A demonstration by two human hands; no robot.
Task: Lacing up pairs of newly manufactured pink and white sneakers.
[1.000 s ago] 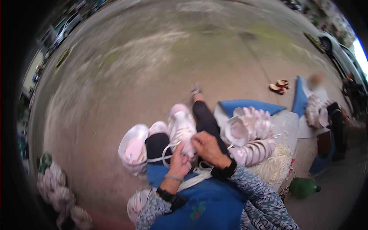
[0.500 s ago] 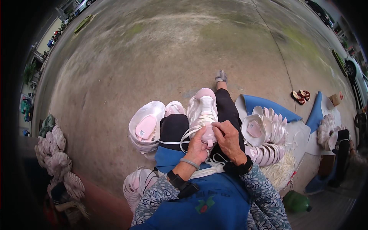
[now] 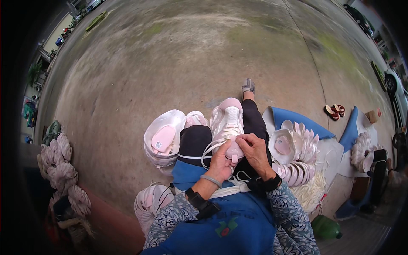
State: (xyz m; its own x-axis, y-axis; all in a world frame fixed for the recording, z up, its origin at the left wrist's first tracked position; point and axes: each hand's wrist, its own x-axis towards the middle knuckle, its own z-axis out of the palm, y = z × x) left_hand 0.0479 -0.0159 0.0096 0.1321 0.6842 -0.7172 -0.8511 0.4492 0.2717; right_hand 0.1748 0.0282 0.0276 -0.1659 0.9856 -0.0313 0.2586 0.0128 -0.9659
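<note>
A person in a blue apron (image 3: pixel 208 237) bends both hands to a pink-and-white shoe (image 3: pixel 228 117) lying toe outward between the dark-clad left knee (image 3: pixel 194 140) and outstretched right leg (image 3: pixel 255 121). The left hand (image 3: pixel 219 166) has its fingers closed around the shoe's near end beside a loop of white lace (image 3: pixel 216 144), while those of the right hand (image 3: pixel 255 154) pinch together at its lacing edge, though whether they have the lace itself cannot be told. More shoes sit stacked at left (image 3: pixel 155 158) and in rows at right (image 3: pixel 297 173), near a heap of pale laces (image 3: pixel 307 191).
</note>
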